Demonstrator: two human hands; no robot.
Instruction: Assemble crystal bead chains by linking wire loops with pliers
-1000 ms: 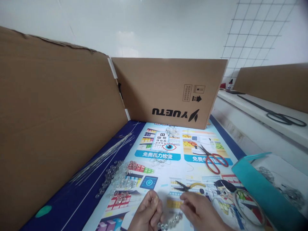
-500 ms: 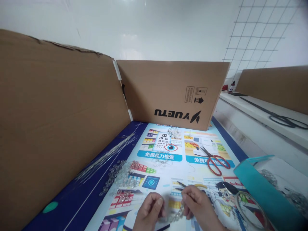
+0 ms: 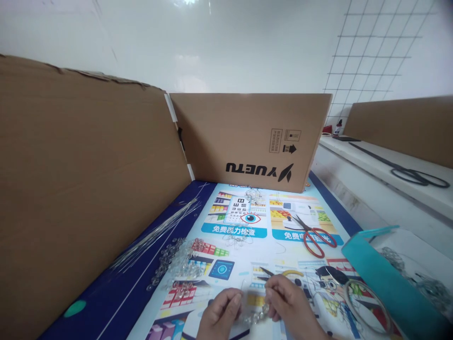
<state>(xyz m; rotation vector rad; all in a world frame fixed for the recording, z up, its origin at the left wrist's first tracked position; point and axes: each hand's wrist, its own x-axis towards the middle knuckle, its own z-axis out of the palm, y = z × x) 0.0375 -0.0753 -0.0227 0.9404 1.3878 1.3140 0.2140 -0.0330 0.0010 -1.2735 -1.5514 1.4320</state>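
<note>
A short string of clear beads (image 3: 257, 315) hangs low between my hands, near the bottom of the head view. My right hand (image 3: 289, 302) is closed in a pinch at its right end. Thumb and forefinger of my left hand (image 3: 223, 309) are pressed together beside the string's other side, where a thin wire rises faintly from the fingertips. Just behind my right hand lie pliers (image 3: 293, 273) with yellow handles and dark pointed jaws, partly covered by the hand. Loose clear beads (image 3: 187, 264) are heaped to the left of my hands.
Long thin wires (image 3: 159, 231) lie along the left cardboard wall (image 3: 88, 179). Red-handled scissors (image 3: 316, 241) are at right. A wire coil (image 3: 368, 307) rests by a teal box (image 3: 384, 274) holding wire pieces. Cardboard (image 3: 247, 127) stands at the back. Black scissors (image 3: 410, 174) sit on the side ledge.
The view has shifted slightly. My left hand has turned a little, and a thin wire now shows upright at its fingertips. The bead string still hangs from my right hand.
</note>
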